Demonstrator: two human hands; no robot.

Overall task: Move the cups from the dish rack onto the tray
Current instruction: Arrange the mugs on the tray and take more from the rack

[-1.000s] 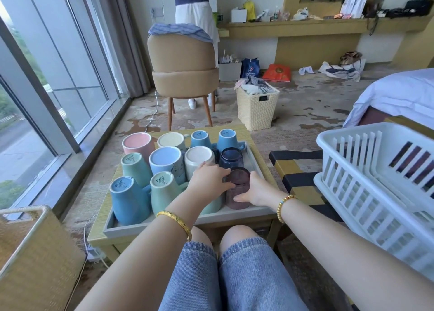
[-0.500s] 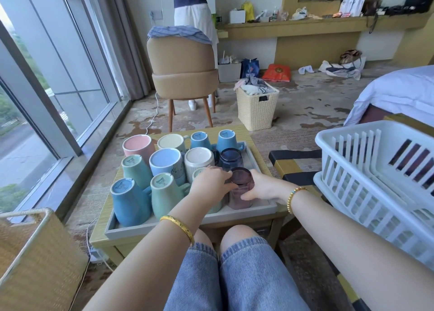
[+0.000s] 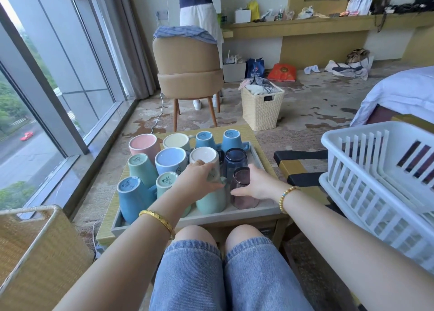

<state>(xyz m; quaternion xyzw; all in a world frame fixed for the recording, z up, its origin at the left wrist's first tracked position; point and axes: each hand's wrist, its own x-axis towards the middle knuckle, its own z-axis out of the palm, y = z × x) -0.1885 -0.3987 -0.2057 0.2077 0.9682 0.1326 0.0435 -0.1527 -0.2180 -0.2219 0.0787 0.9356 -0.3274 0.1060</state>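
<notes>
Your left hand [image 3: 199, 178] is curled over the top of a mint green cup [image 3: 211, 199], fingers wrapped round its upturned base, and the cup stands upside down on the grey tray [image 3: 234, 215] near the front rim. Your right hand [image 3: 257, 185] sits just to its three o'clock, thumb and fingers closed round the purple glass cup [image 3: 243, 188], which also stands mouth down, touching or all but touching the mint one. Both long axes run straight up, so both look seated, and letting go would seem to be all that is left here.

Working outward: at twelve o'clock of the purple glass stands a dark blue glass cup [image 3: 235, 159], very close, and at twelve of your left hand a white cup [image 3: 203, 157]. The tray is packed with a dozen or so upturned cups, pastel ones filling the far and nine o'clock sides.

Now the relation that counts: the white dish rack [image 3: 366, 184] lies at three o'clock of the grip, well apart from the tray, off beyond your right forearm. Your right hand is plainly the nearer one. What I can see of the rack's inside shows no cup, though its near floor is hidden behind the wall slats, so I judge the job is at or near its end.
</notes>
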